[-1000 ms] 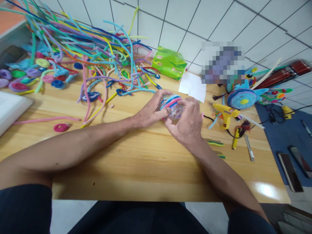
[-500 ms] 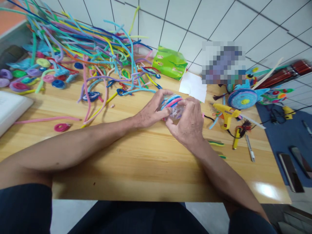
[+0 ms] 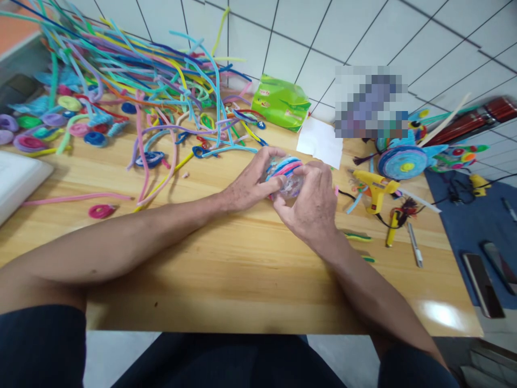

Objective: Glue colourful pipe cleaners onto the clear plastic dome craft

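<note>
We list: one striped round piece (image 3: 288,169), held over the wooden table (image 3: 226,280), left hand (image 3: 253,183) and right hand (image 3: 314,200) both clamped on it; one yellow glue gun (image 3: 376,187); one green packet (image 3: 280,102). Since the earlier frame, we find grip unchanged. Nearer us, the table lies open to its front edge (image 3: 226,327).

Craft workspace: wooden table (image 3: 226,280), heaped multicoloured pipe cleaners (image 3: 145,67), yellow glue gun (image 3: 375,189), coiled blue ornament (image 3: 391,163), white tiled wall (image 3: 297,32).
</note>
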Action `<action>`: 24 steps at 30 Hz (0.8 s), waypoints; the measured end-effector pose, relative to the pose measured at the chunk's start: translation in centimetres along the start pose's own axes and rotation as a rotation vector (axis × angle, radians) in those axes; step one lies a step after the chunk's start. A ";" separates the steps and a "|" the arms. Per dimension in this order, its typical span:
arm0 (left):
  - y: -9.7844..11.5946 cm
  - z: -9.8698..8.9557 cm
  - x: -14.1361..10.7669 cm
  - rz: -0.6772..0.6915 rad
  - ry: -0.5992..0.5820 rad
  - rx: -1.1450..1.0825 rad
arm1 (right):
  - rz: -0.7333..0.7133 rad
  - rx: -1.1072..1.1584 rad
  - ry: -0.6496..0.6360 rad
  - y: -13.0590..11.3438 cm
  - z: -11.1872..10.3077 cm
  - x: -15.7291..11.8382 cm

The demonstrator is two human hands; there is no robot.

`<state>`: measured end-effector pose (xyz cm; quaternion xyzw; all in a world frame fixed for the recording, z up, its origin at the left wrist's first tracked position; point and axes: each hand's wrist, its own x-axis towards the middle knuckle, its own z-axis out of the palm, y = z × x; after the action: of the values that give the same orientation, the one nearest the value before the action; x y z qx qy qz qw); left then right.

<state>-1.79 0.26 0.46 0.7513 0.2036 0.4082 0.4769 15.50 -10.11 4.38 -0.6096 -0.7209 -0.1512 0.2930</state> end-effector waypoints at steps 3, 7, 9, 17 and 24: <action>0.0 0.0 0.0 0.006 0.001 -0.005 | -0.027 -0.027 0.031 0.0 0.1 0.0; 0.1 0.1 0.0 0.005 0.008 -0.011 | -0.043 -0.018 0.049 0.1 0.2 0.0; 0.2 0.1 0.0 0.000 0.008 -0.019 | -0.038 -0.012 0.052 0.1 0.3 0.0; 0.3 0.0 -0.1 0.007 0.005 -0.016 | 0.000 0.024 0.031 0.3 0.3 -0.1; 0.4 0.1 -0.2 0.015 0.004 -0.012 | -0.014 0.037 0.062 0.2 0.6 -0.2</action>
<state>-1.85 -0.05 0.69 0.7492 0.1964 0.4146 0.4778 15.61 -9.87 3.80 -0.5939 -0.7184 -0.1587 0.3255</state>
